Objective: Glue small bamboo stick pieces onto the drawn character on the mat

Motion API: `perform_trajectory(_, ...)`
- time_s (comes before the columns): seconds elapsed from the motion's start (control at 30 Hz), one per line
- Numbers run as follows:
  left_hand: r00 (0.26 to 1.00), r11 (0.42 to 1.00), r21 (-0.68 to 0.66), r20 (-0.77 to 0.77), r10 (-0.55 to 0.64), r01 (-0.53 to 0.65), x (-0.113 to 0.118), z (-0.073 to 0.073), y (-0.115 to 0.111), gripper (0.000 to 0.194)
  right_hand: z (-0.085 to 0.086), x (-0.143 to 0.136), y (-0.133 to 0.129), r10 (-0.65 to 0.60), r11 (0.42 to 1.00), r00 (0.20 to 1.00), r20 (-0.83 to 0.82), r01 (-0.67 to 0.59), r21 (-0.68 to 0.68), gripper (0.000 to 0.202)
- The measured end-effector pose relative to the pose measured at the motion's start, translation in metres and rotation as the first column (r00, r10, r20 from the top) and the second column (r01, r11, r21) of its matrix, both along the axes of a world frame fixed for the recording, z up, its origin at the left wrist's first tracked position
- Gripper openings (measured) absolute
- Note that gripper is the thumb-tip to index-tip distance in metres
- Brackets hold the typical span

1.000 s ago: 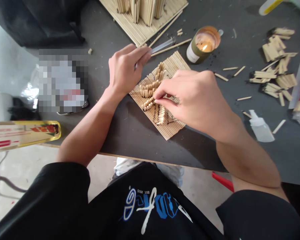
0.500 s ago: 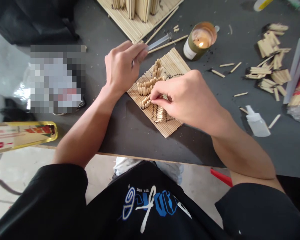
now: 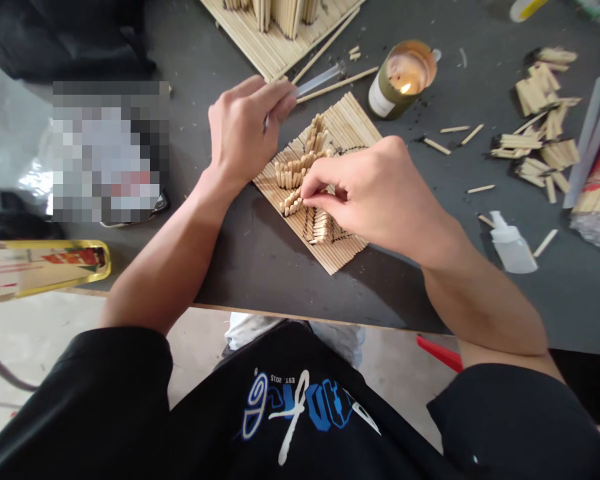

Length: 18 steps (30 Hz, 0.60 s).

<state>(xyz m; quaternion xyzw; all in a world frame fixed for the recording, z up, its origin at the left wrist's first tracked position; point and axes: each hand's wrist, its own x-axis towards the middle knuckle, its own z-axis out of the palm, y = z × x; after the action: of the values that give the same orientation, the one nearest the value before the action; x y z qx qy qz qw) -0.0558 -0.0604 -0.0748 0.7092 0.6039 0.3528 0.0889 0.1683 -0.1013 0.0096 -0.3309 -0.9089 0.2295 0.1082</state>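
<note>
A mat of pale wooden sticks [image 3: 333, 257] lies at an angle on the dark table, with dark lines marked on it. Short upright sticks [image 3: 291, 175] stand on it in rows. My left hand [image 3: 247, 127] is closed around a clear glue stick [image 3: 320, 80] above the mat's upper left edge. My right hand [image 3: 375, 193] is over the mat, thumb and forefinger pinched at the end of a short row of sticks [image 3: 291, 202]; what lies between the fingertips is too small to make out.
A lit candle [image 3: 403, 80] stands behind the mat. Loose sticks [image 3: 533, 90] and a small white bottle [image 3: 514, 247] lie at the right. A larger stick structure [image 3: 265, 50] is at the back, a yellow-edged packet [image 3: 45, 267] at the left.
Both hands keep almost the same place and grip. The view has shifted slightly; no object has clearly been moved.
</note>
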Motion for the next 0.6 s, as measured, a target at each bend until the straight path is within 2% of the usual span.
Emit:
perform_trajectory(0.3, 1.0, 0.999, -0.026, 0.013, -0.019, 0.02, 0.0013, 0.0067, -0.0045, 0.042, -0.002, -0.0015, -0.0007, -0.015, 1.0, 1.0, 0.017, 0.015, -0.003, 0.011)
perform_trajectory(0.5, 0.999, 0.999, 0.01, -0.022, 0.033, -0.033, 0.0019, -0.0012, -0.0007, 0.045, -0.0031, -0.0007, -0.0011, -0.003, 1.0, 1.0, 0.014, 0.002, 0.017, 0.012)
perform_trajectory(0.6, 1.0, 1.0, 0.016, -0.008, 0.017, -0.017, 0.0008, -0.0026, -0.0004, 0.044, -0.0037, -0.0013, -0.0017, 0.0, 0.999, 0.999, 0.038, -0.001, 0.032, 0.013)
